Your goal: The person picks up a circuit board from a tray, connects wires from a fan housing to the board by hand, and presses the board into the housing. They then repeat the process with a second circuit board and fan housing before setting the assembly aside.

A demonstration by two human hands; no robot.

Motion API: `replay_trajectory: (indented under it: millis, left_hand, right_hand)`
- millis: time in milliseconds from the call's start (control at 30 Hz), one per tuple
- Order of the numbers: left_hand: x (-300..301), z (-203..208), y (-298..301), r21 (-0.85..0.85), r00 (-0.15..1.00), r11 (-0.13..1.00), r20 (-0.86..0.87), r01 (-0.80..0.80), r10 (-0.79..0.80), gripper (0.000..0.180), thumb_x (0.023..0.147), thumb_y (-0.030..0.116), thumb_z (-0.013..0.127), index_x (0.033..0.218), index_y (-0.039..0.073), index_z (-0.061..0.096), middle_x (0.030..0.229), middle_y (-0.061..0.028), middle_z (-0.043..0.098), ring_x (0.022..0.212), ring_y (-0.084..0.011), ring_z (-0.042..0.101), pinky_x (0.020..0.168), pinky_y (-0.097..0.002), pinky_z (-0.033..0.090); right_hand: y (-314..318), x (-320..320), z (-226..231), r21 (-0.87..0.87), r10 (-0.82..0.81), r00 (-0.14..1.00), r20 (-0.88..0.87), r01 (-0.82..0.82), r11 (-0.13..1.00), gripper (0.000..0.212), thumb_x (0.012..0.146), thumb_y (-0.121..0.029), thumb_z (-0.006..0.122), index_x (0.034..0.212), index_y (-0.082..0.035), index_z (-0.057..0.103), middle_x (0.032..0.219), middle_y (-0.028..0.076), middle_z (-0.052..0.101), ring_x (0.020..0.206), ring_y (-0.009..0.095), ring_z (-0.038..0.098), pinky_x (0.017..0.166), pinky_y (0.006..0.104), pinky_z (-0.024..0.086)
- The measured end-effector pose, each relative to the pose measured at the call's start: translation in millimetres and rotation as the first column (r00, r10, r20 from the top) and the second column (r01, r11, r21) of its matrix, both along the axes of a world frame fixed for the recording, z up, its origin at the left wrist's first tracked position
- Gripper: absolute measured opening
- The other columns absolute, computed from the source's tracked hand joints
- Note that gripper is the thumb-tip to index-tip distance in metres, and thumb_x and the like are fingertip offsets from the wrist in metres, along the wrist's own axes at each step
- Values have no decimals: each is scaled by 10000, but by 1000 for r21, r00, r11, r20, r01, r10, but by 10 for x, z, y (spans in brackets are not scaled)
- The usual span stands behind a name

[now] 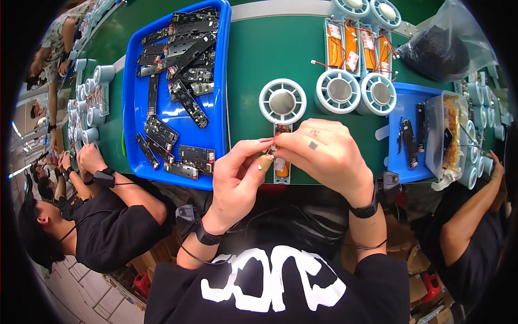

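My left hand [236, 177] and my right hand [329, 154] meet over a pale-blue unit with a round vented head [283, 102] and a grey disc in its middle. Both are closed, with thumbs and index fingertips pinching thin wires; the small end between the fingertips is mostly hidden. A beige finger cot [263, 162] covers my left thumb. Below the fingers, the unit's narrow housing holds an orange battery pack [281, 168] with a white label. Red wires [281, 129] show near the round head.
Left of my hands, a blue tray [224, 108] holds several black circuit boards [189, 102]. Similar units with orange batteries [351, 46] lie at the upper right. Beyond are a plastic bag [445, 46], a second blue bin [402, 100] and a clear container [440, 135]. Co-workers sit on both sides.
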State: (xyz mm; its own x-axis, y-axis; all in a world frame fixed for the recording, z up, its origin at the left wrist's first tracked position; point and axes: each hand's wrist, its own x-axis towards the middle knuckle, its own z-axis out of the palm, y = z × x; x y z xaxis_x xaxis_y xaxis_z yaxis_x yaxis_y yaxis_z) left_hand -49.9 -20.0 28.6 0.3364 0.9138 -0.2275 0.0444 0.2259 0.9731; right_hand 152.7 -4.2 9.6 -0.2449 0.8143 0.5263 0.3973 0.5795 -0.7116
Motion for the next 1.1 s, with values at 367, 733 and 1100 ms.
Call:
replay_trajectory:
  millis: [367, 733, 1100]
  left_hand:
    - [-67, 15, 56, 100, 973, 982, -184, 157, -137, 268, 927, -49, 639, 1192, -15, 654, 900, -63, 642, 690, -79, 530, 572, -198, 389]
    - [-73, -7, 67, -182, 990, 980, 133, 77, -53, 236, 991, 26, 591, 1225, 1, 610, 918, -33, 664, 635, -18, 475, 544, -181, 362]
    - [-40, 72, 90, -160, 998, 985, -4, 67, -68, 283, 988, 57, 599, 1258, -23, 574, 1006, -82, 673, 703, -26, 526, 545, -176, 362]
  right_hand:
    - [119, 121, 4, -64, 153, 988, 2, -152, 986, 220, 719, -86, 847, 868, -33, 695, 675, 73, 632, 593, 228, 650, 525, 322, 505]
    - [173, 106, 25, -54, 183, 983, -2, -183, 982, 198, 744, -76, 832, 889, -27, 706, 689, 70, 648, 600, 225, 663, 531, 319, 514]
    - [135, 69, 128, -196, 148, 988, 38, -138, 971, 217, 763, -70, 805, 971, -65, 744, 875, 66, 705, 721, 244, 693, 631, 325, 559]
